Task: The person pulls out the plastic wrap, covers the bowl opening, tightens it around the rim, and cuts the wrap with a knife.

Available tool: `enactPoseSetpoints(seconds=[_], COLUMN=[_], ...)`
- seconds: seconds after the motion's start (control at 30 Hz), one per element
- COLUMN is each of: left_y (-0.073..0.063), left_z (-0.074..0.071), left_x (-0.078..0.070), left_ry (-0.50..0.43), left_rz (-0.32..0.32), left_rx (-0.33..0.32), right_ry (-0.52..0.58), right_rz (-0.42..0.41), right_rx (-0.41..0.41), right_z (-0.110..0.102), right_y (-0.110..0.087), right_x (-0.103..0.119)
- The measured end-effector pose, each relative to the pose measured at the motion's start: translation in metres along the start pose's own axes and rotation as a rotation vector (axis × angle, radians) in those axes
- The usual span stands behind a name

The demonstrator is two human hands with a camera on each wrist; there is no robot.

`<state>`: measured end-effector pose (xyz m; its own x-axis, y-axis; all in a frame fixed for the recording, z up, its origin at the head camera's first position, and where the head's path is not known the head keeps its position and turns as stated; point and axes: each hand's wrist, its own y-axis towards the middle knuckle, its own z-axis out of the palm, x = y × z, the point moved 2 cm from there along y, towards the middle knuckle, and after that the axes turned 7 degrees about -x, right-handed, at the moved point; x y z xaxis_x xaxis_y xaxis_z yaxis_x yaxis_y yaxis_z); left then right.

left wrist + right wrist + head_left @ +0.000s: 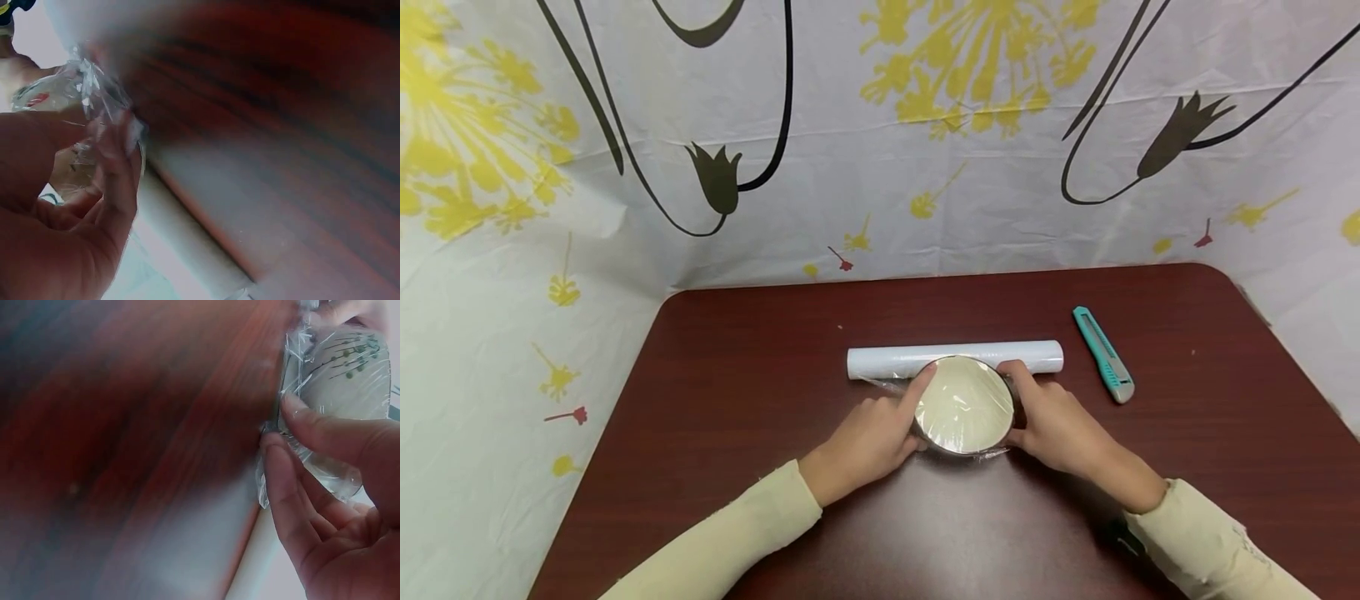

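A cream bowl point(964, 406) with a dark rim has clear cling film point(958, 433) stretched over its top. In the right wrist view, crinkled film point(304, 356) wraps its outside, which bears a green sprig pattern. My left hand point(874, 433) holds the bowl's left side, thumb on the rim and the other fingers lower down. My right hand point(1060, 427) grips the right side, fingertips at the rim and lower wall. In the left wrist view, bunched film point(94, 87) lies at the left fingertips. Just behind the bowl is a white roll of cling film point(880, 362).
A teal utility knife point(1103, 354) lies on the dark red table point(737, 375), right of the roll. Behind the table's far edge hangs a white patterned sheet point(850, 167). Near the right sleeve point(1202, 533) is a small dark object point(1126, 540).
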<state>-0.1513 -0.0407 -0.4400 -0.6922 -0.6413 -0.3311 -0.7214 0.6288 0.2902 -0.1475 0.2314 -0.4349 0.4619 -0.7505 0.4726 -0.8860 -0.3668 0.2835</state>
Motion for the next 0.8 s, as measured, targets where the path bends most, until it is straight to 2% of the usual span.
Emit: enactPoseSetpoints(seconds=[0.17, 0.27, 0.4, 0.57, 0.67, 0.8], left_y=[0.0006, 0.0012, 0.0044, 0.0084, 0.0089, 0.0098], left_z=[-0.0051, -0.0051, -0.0017, -0.0005, -0.0008, -0.0007], left_x=[0.0006, 0.0023, 0.0043, 0.0042, 0.0035, 0.0024], left_ry=[-0.083, -0.100, -0.061, 0.038, 0.070, 0.036], left_rz=[-0.021, -0.036, -0.032, -0.014, -0.027, -0.051], left_rx=[-0.021, -0.041, -0.091, -0.163, -0.159, -0.080], right_ry=[0.029, 0.045, 0.043, 0.007, 0.000, 0.019], right_rz=[0.028, 0.051, 0.048, 0.020, 0.013, -0.003], right_rx=[0.000, 0.002, -0.013, -0.032, -0.037, -0.043], right_z=[0.0004, 0.0020, 0.0052, 0.0077, 0.0078, 0.0077], right_y=[-0.0006, -0.0005, -0.0001, 0.0011, 0.0018, 0.0019], right_x=[0.0018, 0.0029, 0.0034, 0.0032, 0.0029, 0.0023])
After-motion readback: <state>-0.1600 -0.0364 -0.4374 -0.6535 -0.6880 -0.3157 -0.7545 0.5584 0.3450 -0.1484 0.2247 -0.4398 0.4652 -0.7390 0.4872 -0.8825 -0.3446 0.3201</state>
